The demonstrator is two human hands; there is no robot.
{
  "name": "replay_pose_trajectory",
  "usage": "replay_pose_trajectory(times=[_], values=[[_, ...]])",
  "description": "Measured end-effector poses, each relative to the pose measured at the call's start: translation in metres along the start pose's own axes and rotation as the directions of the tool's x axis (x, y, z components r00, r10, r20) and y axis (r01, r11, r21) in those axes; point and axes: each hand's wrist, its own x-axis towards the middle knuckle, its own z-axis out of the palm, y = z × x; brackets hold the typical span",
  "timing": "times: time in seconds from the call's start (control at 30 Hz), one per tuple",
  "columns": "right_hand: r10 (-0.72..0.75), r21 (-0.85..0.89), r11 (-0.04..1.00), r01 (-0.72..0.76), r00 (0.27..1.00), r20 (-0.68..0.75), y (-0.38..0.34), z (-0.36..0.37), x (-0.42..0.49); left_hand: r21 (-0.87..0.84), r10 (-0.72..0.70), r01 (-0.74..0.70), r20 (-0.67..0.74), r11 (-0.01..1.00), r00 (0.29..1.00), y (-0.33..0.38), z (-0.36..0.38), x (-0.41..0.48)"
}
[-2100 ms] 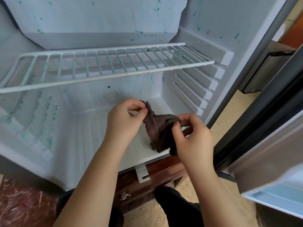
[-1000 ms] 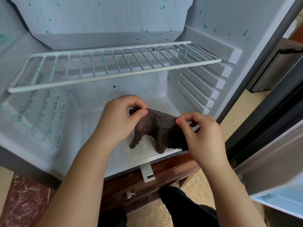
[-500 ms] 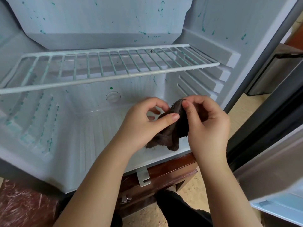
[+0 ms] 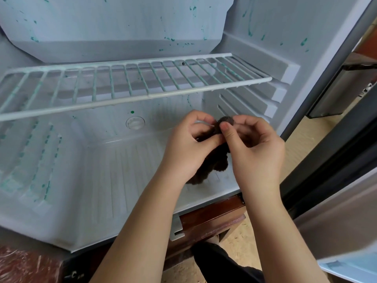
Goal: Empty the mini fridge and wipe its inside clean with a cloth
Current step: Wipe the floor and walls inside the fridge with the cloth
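Progress: mini fridge (image 4: pixel 122 21) holds no food, only its wire shelf (image 4: pixel 132 82), so emptying looks done | Where: dark cloth (image 4: pixel 216 162) hangs bunched over the fridge floor (image 4: pixel 122 170), front right | Grips: left hand (image 4: pixel 187 146) and right hand (image 4: pixel 255 152) both pinch its top edge | Remaining: green specks (image 4: pixel 47 186) on walls and shelf, wiping seems barely begun

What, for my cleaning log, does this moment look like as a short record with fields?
fridge: door open, white inside
contents: only a wire shelf in view
stains: green specks on walls, shelf wires and left ribs
cloth: dark brown, bunched, hanging over the floor's right front
left hand: pinches the cloth's top
right hand: pinches the cloth's top
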Motion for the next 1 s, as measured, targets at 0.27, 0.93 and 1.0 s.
replay_pose_trajectory(times=[0.27, 0.93, 1.0], values=[[-0.014, 0.095, 0.995, 0.022, 0.996, -0.084, 0.001, -0.002, 0.005, 0.057, -0.004, -0.005, 0.163, 0.998, 0.987, 0.003, -0.001, 0.001], [-0.104, -0.125, 0.987, 0.098, 0.994, -0.044, 0.025, 0.005, -0.009, 0.696, 0.229, -0.072, -0.135, 0.715, 0.964, 0.01, 0.007, 0.077], [-0.096, -0.117, 0.989, 0.091, 0.995, -0.034, 0.026, 0.005, -0.009, 0.742, 0.246, -0.048, -0.16, 0.668, 0.956, 0.009, 0.011, 0.083]])
